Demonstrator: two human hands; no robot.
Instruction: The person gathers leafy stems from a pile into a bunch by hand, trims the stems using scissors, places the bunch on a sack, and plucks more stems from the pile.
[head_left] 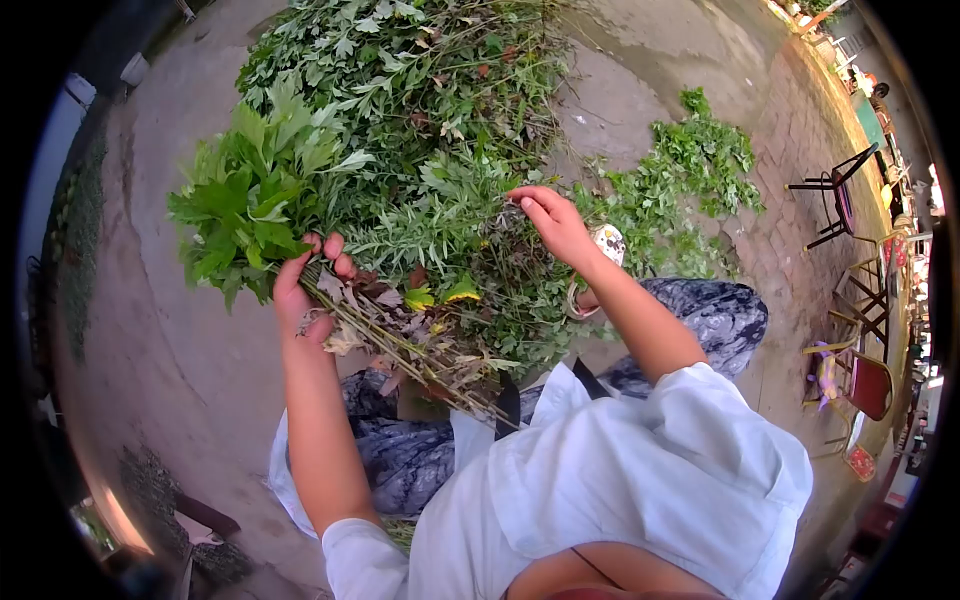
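Left hand (pixel 305 290) clenched round the stems of a leafy bunch (pixel 255 200), its leaves fanning up-left and stalk ends trailing down over the lap; right hand (pixel 555 225) fingertips pinched onto a sprig atop the green pile (pixel 420 90) ahead.

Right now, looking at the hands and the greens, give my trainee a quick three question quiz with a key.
1. True or false: the left hand grips a bunch of leafy stems.
2. Where is the right hand? A) flat on the paved ground B) reaching into the big pile of greens C) on the black chair
3. Fill in: the stems' bare lower ends point toward the person's ____.

Key: 1 true; 2 B; 3 lap.
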